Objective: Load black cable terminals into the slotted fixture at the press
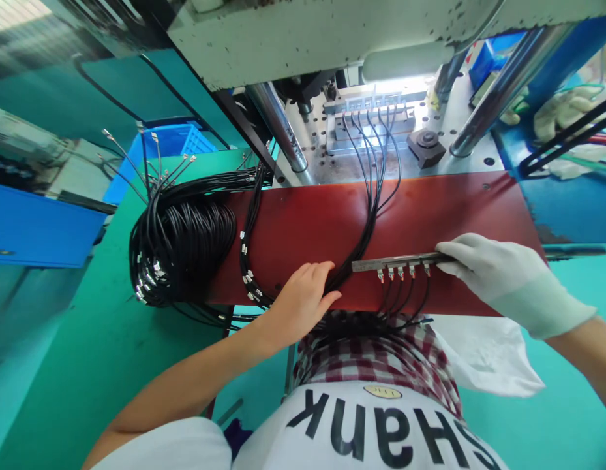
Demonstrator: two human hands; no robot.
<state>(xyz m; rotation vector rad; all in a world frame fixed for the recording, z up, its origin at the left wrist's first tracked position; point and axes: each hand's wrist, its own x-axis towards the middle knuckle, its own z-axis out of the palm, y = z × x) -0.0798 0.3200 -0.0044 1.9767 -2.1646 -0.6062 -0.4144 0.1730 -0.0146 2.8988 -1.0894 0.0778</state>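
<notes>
My bare left hand (303, 301) is at the lower middle of the red board, curled loosely about a bundle of black cables (361, 243) that passes between thumb and fingers. The cables' upper ends fan into a metal fixture (374, 125) on the press bed. My right hand (503, 277), in a white glove, pinches the right end of a narrow metal bar (395, 262) held level above the board. Several small metal cable connectors (401, 273) line the bar's lower edge, their black cables hanging toward my lap.
A large coil of black cables (185, 248) lies on the left, partly on the red board (303, 222). Steel press columns (278, 127) rise behind the board, beneath the pale press head (307, 39). A dark clamp block (426, 147) sits beside the fixture. Blue bins (43, 222) stand left.
</notes>
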